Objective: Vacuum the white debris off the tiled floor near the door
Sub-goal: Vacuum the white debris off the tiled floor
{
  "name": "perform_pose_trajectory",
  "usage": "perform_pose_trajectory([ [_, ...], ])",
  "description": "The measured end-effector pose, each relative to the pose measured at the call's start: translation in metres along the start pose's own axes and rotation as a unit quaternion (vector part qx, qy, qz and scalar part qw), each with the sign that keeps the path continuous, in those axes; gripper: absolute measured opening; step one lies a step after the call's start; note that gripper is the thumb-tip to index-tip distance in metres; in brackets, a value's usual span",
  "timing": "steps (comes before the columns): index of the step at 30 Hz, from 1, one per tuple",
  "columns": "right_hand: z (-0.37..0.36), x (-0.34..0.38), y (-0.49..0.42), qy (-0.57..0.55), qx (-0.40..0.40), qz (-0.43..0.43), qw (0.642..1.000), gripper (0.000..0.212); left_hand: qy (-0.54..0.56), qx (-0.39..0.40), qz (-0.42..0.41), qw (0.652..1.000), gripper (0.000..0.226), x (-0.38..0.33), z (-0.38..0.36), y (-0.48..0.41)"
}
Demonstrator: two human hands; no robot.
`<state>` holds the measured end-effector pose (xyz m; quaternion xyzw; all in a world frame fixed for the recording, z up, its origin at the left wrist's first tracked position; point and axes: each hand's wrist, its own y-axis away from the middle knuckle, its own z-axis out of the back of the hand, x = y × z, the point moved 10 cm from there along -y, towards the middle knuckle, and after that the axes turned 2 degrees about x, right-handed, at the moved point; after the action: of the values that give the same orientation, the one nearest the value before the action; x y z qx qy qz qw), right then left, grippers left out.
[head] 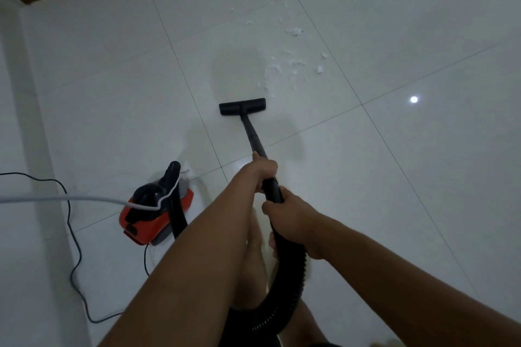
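Left hand (263, 170) has its fingers curled round the black wand (253, 135). Right hand (284, 213) grips the hose cuff (272, 190) just behind it. Floor head (242, 106) lies flat on the tiled floor (394, 177), just short of the white debris (293, 65) scattered ahead and to the right. Judgement: wand stiff and light, best held mid-shaft; flakes featherlight and soft, easily scattered.
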<state>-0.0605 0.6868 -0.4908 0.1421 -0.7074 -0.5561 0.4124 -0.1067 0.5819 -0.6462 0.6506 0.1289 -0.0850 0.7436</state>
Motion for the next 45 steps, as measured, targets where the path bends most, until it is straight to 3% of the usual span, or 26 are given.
perform_pose_trajectory([
  [7,0.012,-0.011,0.026,0.001,-0.019,0.011,1.000,0.026,-0.019,0.020,0.003,1.000,0.084,0.003,-0.030,0.017],
  [12,0.022,-0.027,0.013,0.029,-0.035,-0.001,0.999,0.052,-0.026,0.026,-0.008,0.999,0.082,-0.003,-0.043,0.023],
  [18,0.023,-0.040,-0.005,0.067,-0.040,0.005,0.997,0.059,-0.029,0.027,-0.010,0.999,0.084,0.000,-0.047,0.003],
  [33,0.020,-0.097,-0.096,0.047,-0.046,0.017,0.998,0.066,-0.012,-0.024,-0.080,0.996,0.080,0.018,-0.049,-0.084],
  [45,0.026,-0.085,-0.107,0.049,-0.050,0.034,0.997,0.063,-0.003,-0.027,-0.091,0.995,0.080,0.006,-0.043,-0.102],
])
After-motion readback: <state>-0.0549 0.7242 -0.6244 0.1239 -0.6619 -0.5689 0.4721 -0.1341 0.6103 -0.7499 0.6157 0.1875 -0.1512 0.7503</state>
